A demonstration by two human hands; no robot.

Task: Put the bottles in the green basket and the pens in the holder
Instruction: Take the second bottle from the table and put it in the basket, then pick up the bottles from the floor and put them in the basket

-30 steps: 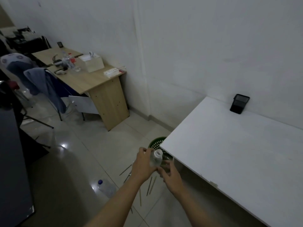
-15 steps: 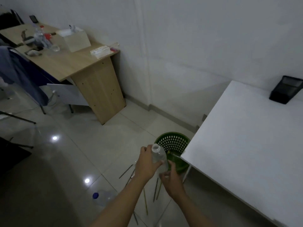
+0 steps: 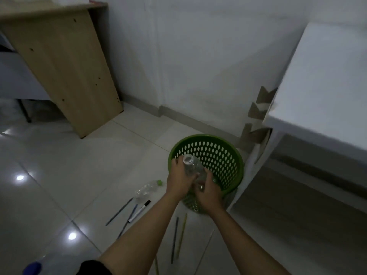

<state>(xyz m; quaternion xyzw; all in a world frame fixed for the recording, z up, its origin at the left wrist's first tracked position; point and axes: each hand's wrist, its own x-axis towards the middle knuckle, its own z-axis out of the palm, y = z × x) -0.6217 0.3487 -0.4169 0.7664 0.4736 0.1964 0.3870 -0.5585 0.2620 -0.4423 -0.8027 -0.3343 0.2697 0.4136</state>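
The green basket (image 3: 228, 155) gapes open; the white table (image 3: 317, 96) crowds its right side.

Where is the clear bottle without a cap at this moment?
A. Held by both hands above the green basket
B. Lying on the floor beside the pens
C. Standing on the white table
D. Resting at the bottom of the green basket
A: the left hand and right hand both grip the uncapped bottle over the green basket.

A green basket (image 3: 222, 155) patterned with rows of oval holes is seen on pale glossy tiles (image 3: 79, 165). Beside the basket, a clear bottle (image 3: 146, 190) is capped in green; farther away, another bottle (image 3: 32, 267) is capped in blue.
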